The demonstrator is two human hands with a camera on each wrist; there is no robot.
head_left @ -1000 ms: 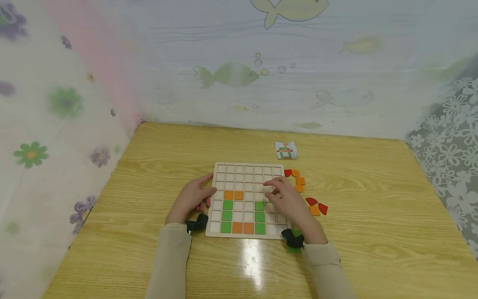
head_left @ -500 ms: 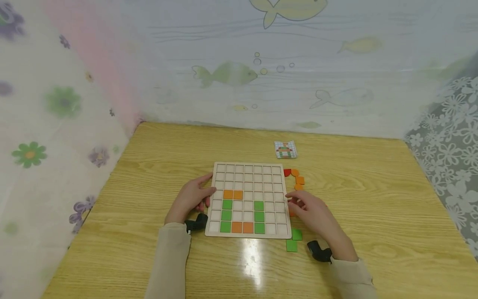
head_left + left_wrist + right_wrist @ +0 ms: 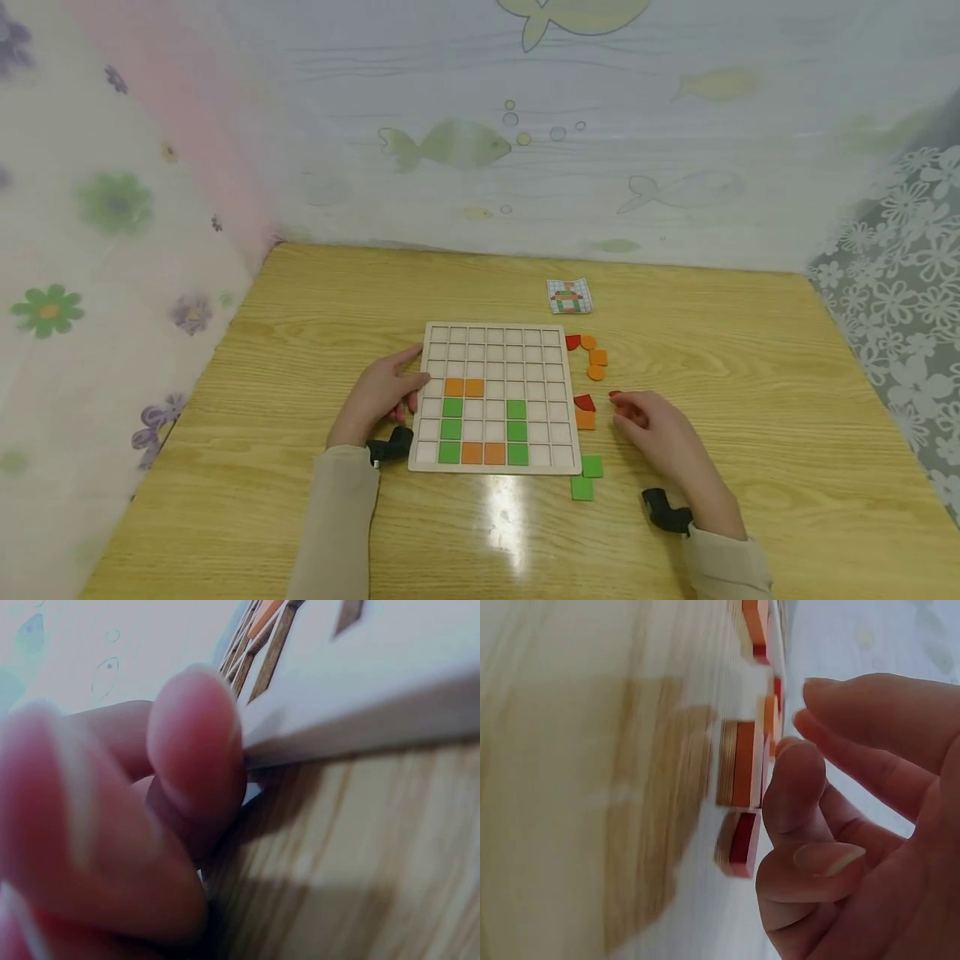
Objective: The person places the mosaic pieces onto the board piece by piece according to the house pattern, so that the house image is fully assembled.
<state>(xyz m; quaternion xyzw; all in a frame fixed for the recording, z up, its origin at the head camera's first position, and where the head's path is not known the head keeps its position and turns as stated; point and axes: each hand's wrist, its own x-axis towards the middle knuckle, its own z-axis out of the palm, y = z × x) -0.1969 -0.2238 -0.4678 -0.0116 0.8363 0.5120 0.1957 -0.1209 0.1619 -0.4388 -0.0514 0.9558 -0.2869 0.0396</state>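
A pale wooden grid board (image 3: 495, 367) lies flat on the table, with several green square tiles (image 3: 452, 407) and several orange square tiles (image 3: 474, 387) set in its cells. At its left edge is my left hand (image 3: 378, 392), thumb tip and index finger touching the rim; the left wrist view shows a fingertip against the board's side (image 3: 337, 727). My right hand (image 3: 663, 429) hovers right of the board, fingers loosely bent, thumb and index apart. Near its fingertips are a red tile (image 3: 615, 393) and, in the right wrist view, an orange tile (image 3: 744, 765).
Several orange and red tiles (image 3: 597, 357) lie off the board's upper right edge. A red quarter-round tile (image 3: 585, 403) and an orange square (image 3: 586, 420) are beside it. Two green squares (image 3: 582, 488) sit near the lower right corner. Behind the board lies a pattern card (image 3: 569, 296).
My right hand has moved from above the board out to the right, over the loose tiles there, uncovering the green squares. My left hand stays at the board's left edge.
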